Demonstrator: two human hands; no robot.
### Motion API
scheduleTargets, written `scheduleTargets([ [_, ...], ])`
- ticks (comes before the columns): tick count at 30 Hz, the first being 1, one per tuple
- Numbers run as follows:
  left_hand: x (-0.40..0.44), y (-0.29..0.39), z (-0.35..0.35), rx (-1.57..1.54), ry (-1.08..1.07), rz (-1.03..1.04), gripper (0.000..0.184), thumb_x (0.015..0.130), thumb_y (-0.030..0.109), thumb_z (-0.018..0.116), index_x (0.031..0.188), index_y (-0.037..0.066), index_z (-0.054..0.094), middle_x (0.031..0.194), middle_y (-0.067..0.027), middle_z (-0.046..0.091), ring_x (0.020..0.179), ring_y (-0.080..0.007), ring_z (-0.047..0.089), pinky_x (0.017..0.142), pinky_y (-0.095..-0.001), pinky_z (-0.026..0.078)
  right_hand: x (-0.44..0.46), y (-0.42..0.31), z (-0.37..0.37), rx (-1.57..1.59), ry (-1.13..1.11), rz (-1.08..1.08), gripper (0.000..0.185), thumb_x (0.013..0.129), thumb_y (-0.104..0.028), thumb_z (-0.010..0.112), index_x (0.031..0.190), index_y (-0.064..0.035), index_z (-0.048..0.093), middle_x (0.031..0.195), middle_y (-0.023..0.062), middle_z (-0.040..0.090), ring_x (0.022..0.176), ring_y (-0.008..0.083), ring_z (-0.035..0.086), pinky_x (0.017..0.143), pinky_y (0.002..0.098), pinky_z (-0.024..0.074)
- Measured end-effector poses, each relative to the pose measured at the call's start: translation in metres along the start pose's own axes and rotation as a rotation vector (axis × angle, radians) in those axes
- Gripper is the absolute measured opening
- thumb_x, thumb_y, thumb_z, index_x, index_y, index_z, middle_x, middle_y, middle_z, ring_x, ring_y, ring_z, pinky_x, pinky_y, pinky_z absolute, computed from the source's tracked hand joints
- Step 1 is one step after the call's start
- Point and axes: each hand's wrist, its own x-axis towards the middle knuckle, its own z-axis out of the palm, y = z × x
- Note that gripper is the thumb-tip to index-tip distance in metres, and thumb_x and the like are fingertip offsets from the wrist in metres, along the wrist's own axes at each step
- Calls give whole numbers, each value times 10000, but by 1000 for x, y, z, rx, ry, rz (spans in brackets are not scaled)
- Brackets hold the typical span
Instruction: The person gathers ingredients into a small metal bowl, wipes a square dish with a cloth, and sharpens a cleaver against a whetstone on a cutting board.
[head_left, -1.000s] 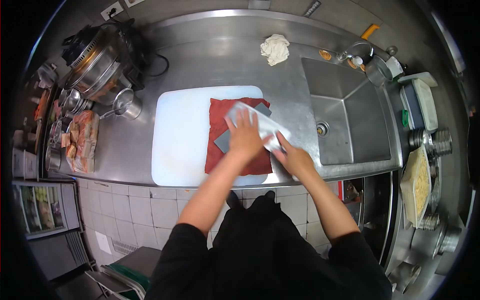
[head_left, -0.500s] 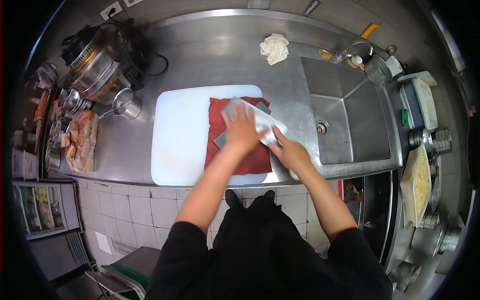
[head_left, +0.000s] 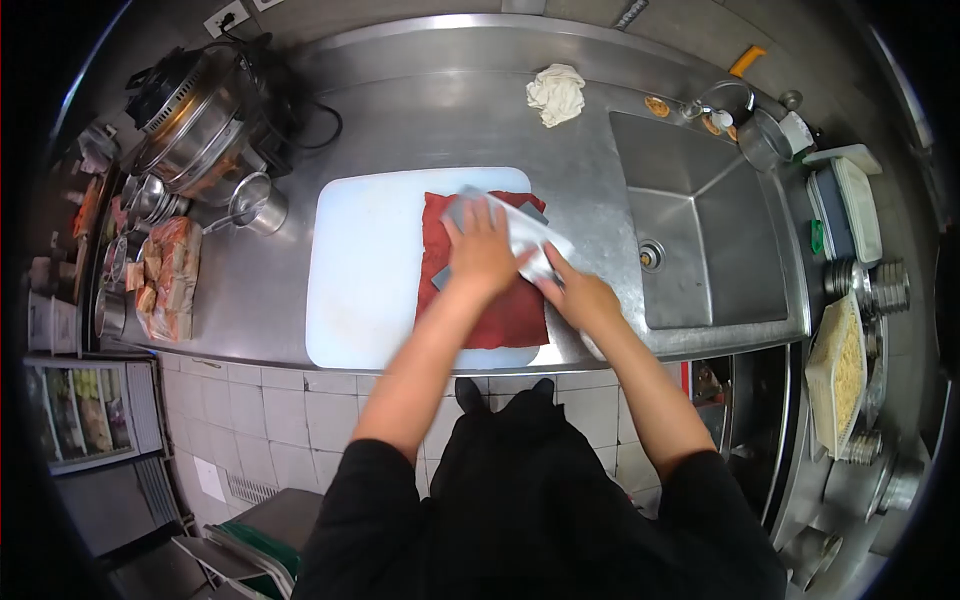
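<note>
A wide-bladed cleaver (head_left: 537, 233) lies flat and slanted across a grey whetstone (head_left: 534, 212), most of which it covers. My left hand (head_left: 481, 255) presses on the blade with its fingers stretched out. At the lower right end, my right hand (head_left: 588, 299) is closed round the cleaver's handle, which is mostly hidden. Beneath the stone is a folded red cloth (head_left: 500, 328), spread over the right part of a white cutting board (head_left: 362, 268). The blade is slightly blurred.
To the right is a steel sink (head_left: 700, 250). A crumpled white cloth (head_left: 556, 95) sits at the back of the steel counter (head_left: 420, 110). On the left are a small pot (head_left: 262, 208), a bag of packaged food (head_left: 172, 280) and a large steel appliance (head_left: 195, 140).
The whole view has shifted slightly. Both hands and the cleaver keep nearly the same place on the stone, with the blade moved a little toward the upper left.
</note>
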Motion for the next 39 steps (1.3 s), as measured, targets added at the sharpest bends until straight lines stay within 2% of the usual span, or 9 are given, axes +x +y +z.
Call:
scheduleTargets([
  [4,20,-22,-6,-3,0,3,890,924,644,523,1519,-4,386,1608,-247,292,1509,-411,219,1178,-641,158,25,-11,-1,2,50,-59,610,972,-560,518,1533,-360,383,977,211,722,926,429,686,796,521,534],
  [7,-37,30,13,43,50,82,895,923,659,509,1517,-2,397,1597,-272,297,1508,-443,198,1146,-705,127,-38,31,8,35,-4,-8,648,952,-508,599,1541,-362,372,957,226,721,859,440,694,767,506,545],
  [10,-78,69,6,-24,-42,130,907,911,672,506,1510,-3,412,1583,-292,307,1501,-461,197,1124,-741,103,-80,56,12,38,1,-2,689,939,-525,599,1557,-374,333,926,162,744,860,384,713,781,478,556],
  [18,21,-22,9,-18,70,28,884,924,663,496,1505,3,410,1610,-235,293,1509,-414,208,1159,-693,103,30,-23,-10,-3,-8,38,634,961,-560,545,1540,-366,373,970,189,732,933,406,696,817,497,536],
  [24,-72,61,9,-16,-39,154,931,900,688,509,1518,1,401,1597,-275,295,1493,-485,199,1145,-719,83,-72,55,15,45,-13,26,687,935,-532,602,1552,-359,355,985,198,740,901,395,717,796,477,562],
  [28,-31,21,17,-13,90,119,939,894,696,524,1509,-4,407,1600,-269,291,1505,-437,212,1150,-709,95,-36,22,3,3,-57,47,677,947,-531,582,1554,-332,356,977,197,737,897,405,710,805,495,550],
  [32,19,-31,-4,-3,0,-6,891,922,649,524,1529,12,384,1627,-225,267,1513,-398,211,1187,-640,112,32,-16,2,-11,5,-55,646,967,-556,519,1549,-327,359,1005,209,724,939,404,694,820,503,537],
  [37,-38,30,10,76,22,86,904,932,695,439,1541,29,375,1631,-231,255,1524,-423,160,1153,-712,78,-41,34,16,41,44,-9,645,945,-521,603,1534,-376,383,903,199,731,826,423,704,743,482,552],
  [39,-75,63,16,12,-11,152,921,909,681,500,1523,3,396,1605,-274,277,1504,-468,179,1146,-721,70,-89,59,23,68,37,41,672,933,-495,641,1539,-371,378,844,193,727,767,423,702,704,484,549],
])
